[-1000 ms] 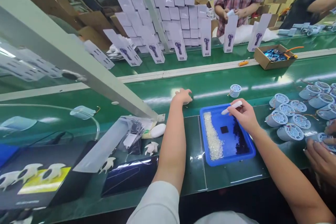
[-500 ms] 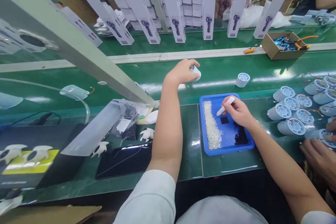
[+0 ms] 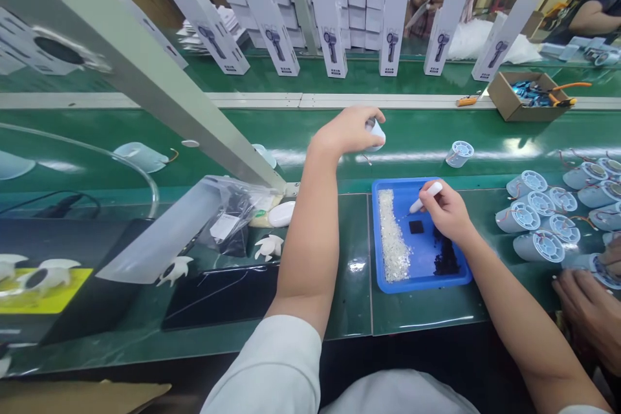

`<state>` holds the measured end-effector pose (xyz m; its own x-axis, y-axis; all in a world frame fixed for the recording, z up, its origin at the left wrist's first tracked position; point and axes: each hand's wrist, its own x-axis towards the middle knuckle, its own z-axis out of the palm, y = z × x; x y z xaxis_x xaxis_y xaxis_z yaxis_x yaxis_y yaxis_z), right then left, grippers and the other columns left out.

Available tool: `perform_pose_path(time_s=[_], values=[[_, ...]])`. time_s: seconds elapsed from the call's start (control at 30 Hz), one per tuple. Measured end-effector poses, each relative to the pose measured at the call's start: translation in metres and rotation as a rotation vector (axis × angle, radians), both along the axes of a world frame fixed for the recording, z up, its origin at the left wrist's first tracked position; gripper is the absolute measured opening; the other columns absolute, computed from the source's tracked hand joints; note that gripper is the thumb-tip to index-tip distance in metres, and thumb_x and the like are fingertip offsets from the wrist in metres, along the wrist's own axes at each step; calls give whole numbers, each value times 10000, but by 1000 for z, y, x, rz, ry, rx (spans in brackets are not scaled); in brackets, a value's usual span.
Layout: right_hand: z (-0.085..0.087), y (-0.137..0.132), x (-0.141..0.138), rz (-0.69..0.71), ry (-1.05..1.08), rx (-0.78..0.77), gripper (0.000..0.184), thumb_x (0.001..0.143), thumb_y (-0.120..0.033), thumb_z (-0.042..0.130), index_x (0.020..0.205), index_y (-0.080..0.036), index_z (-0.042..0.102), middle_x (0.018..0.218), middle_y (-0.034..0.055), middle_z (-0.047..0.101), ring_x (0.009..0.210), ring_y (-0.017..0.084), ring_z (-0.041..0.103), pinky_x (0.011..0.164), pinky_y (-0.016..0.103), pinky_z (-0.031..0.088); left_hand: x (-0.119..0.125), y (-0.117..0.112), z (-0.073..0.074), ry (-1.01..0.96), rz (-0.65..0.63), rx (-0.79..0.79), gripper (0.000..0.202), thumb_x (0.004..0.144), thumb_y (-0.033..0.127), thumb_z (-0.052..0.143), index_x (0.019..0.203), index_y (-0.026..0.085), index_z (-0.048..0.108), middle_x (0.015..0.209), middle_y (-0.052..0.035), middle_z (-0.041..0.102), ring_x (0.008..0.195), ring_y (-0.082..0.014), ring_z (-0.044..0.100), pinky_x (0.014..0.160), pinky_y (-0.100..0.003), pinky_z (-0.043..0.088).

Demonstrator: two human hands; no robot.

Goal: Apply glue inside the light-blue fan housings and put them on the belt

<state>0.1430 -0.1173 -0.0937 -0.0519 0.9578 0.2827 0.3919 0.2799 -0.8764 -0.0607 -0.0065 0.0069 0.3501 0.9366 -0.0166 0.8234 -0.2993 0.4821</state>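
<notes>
In the head view, my left hand point(image 3: 350, 131) reaches over the green surface, its fingers closed around a light blue cylindrical housing point(image 3: 376, 134). Over the blue tray point(image 3: 422, 287), my right hand point(image 3: 445, 208) pinches a white pen-like tool point(image 3: 427, 196) with a thin tip. That tip points down-left, between a strip of small clear-white pieces point(image 3: 394, 242) and a black square point(image 3: 416, 227). Small black pieces point(image 3: 445, 255) are heaped at the tray's right side. A single light blue housing with spokes point(image 3: 460, 154) stands upright beyond the tray.
Several similar housings point(image 3: 518, 217) with wires crowd the right, where another person's hand point(image 3: 589, 297) touches one. A slanted metal post point(image 3: 194, 97) rises at left near a plastic bag point(image 3: 233, 213). White boxes point(image 3: 334, 55) and a cardboard box point(image 3: 524, 107) stand at the back.
The pen-like tool's tip has shifted slightly right, away from the clear-white pieces. My left hand still holds the housing. The view has shifted a little.
</notes>
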Motion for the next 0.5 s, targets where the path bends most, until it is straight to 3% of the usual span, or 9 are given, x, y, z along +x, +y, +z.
perform_pose_path(time_s=[0.27,0.5], values=[[-1,2,1,27,-111,150,226,849,-333,597,679,-231,489,614,-19,594,548,127,511,547,276,414,-1,-5,7,-55,-18,4,445,697,243,640,1141,219,635,1035,-41,624,946,-200,574,828,-296,458],[0,0,12,-303,-65,308,249,789,-260,597,582,-225,463,497,-57,485,466,101,440,505,262,369,1,-9,10,-178,13,54,465,701,219,641,1164,221,606,1066,-54,604,971,-210,570,869,-328,464]])
